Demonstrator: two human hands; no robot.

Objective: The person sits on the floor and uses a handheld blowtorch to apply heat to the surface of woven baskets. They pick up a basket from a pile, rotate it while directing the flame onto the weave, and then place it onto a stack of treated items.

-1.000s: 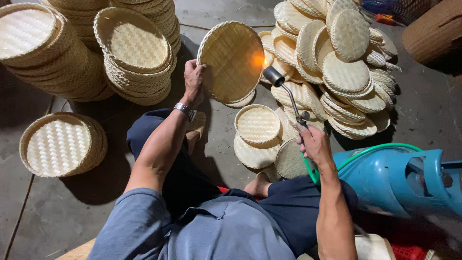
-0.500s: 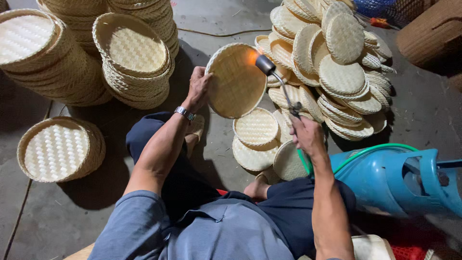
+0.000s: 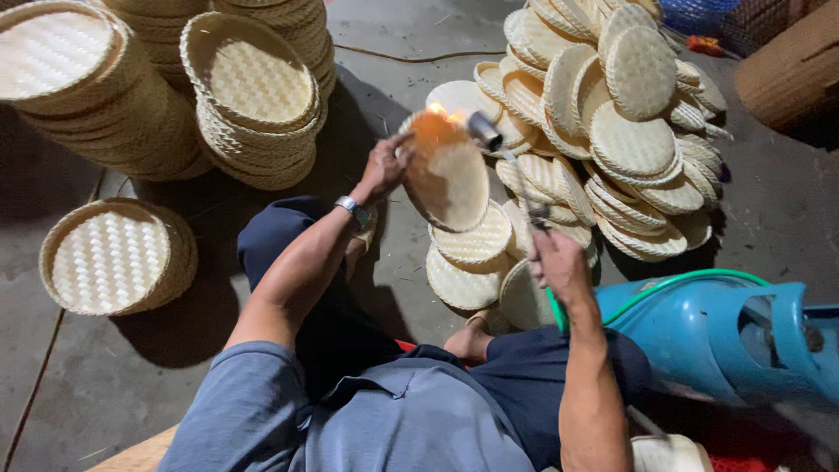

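Woven bamboo tray (image 3: pixel 450 179), round and tilted on edge, is up at scene centre above the person's lap, pinched at its left rim by the left hand (image 3: pixel 384 168). The right hand (image 3: pixel 552 260) is wrapped tight round a gas torch (image 3: pixel 507 166), whose flame licks the tray's far rim. Singeing looks to be in hand; judging by this, the tray needs turning to bring unsinged rim to the flame. A blue gas cylinder (image 3: pixel 699 332) lies right, and stacks of trays (image 3: pixel 253 96) stand far left.
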